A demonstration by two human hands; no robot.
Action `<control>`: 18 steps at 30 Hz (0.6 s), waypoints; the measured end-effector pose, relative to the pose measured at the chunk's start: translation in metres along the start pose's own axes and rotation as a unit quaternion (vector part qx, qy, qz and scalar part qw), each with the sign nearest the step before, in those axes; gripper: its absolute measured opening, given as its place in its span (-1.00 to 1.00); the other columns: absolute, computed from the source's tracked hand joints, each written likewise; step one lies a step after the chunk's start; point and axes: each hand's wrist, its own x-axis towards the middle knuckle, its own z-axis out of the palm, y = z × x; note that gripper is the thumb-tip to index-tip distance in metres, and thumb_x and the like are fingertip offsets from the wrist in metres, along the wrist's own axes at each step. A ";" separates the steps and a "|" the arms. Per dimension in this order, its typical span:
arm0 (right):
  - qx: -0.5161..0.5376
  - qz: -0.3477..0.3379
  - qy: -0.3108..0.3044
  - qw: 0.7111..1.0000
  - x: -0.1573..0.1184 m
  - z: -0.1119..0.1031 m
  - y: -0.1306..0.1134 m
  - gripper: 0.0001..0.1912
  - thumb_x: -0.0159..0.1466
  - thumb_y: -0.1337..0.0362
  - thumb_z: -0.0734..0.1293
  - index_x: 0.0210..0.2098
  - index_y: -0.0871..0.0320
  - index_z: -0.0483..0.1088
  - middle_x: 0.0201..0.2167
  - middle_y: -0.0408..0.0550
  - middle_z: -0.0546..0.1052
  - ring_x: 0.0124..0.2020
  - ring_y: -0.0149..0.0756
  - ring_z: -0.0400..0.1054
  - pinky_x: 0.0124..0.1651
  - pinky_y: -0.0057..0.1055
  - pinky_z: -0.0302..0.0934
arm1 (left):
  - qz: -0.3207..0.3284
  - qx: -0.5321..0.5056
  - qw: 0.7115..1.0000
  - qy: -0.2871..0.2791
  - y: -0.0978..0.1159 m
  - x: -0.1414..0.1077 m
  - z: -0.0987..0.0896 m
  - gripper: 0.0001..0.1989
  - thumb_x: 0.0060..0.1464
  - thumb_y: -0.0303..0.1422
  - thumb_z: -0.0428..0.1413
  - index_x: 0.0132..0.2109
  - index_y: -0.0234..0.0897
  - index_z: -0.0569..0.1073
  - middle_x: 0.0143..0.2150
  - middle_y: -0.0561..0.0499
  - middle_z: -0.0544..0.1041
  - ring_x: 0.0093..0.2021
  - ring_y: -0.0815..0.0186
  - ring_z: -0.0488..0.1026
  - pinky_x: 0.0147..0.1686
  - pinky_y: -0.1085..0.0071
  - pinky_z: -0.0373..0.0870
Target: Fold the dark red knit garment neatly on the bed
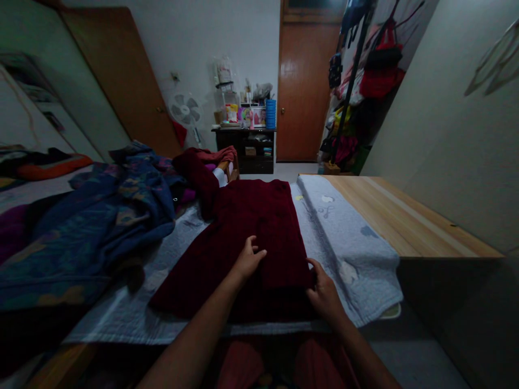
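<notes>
Dark red, the garment (259, 232) lies mostly flat on the grey quilt (324, 216), in front of the person's knees (243, 364). Its near left corner flares out to the side, and towards the near right one layer lies over another, its lower edge short of the layer beneath. At its far left is a bunched dark red cloth (198, 175); whether the two are one piece, I cannot tell.

The left hand (248, 260) is over the middle of the garment, its grip open, thumb and fingers apart, with no cloth pinched between them. Whether its underside touches the fabric is unclear. The right hand (323, 287) is at the garment's near right edge. Its grip is partly open, thumb and forefinger apart with the edge between them; the other fingers are hard to make out, and I cannot tell whether they have hold of cloth.

Left of the garment, a heap of blue patterned clothes (133, 200) lies on the quilt. To the right, the quilt runs up beside a pale wooden board (397, 216). Farther off stand a white fan (185, 108), a dark cabinet (245, 148) and a brown door (302, 92).
</notes>
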 end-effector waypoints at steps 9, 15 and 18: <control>0.013 -0.015 -0.020 1.000 0.001 0.003 0.000 -0.22 -0.02 0.50 0.17 0.21 0.09 0.10 0.13 0.03 0.34 0.13 -0.16 0.26 0.17 -0.13 0.15 | -0.008 -0.184 0.981 -0.068 0.024 0.022 0.020 -0.55 -0.15 -0.57 0.10 -0.03 -0.26 0.44 -0.23 -0.01 0.53 -0.28 0.34 0.47 -0.22 0.42 0.40; -0.006 -0.054 -0.024 0.998 -0.002 -0.001 -0.006 -0.23 -0.03 0.56 0.14 0.18 0.04 0.16 -0.07 -0.02 0.38 -0.03 -0.22 0.30 0.05 -0.22 0.24 | -0.054 -0.254 0.964 -0.058 0.015 0.019 0.021 -0.53 -0.13 -0.52 0.13 0.01 -0.28 0.38 -0.33 0.02 0.52 -0.35 0.36 0.47 -0.26 0.43 0.41; -0.032 -0.046 -0.053 0.997 -0.003 -0.002 -0.009 -0.23 -0.06 0.58 0.13 0.15 0.05 0.23 -0.19 -0.04 0.34 -0.15 -0.25 0.30 -0.07 -0.30 0.28 | -0.052 -0.234 0.967 -0.087 0.016 0.011 0.022 -0.31 -0.13 -0.42 0.25 0.17 -0.21 0.22 -0.15 -0.07 0.52 -0.23 0.27 0.50 -0.16 0.32 0.42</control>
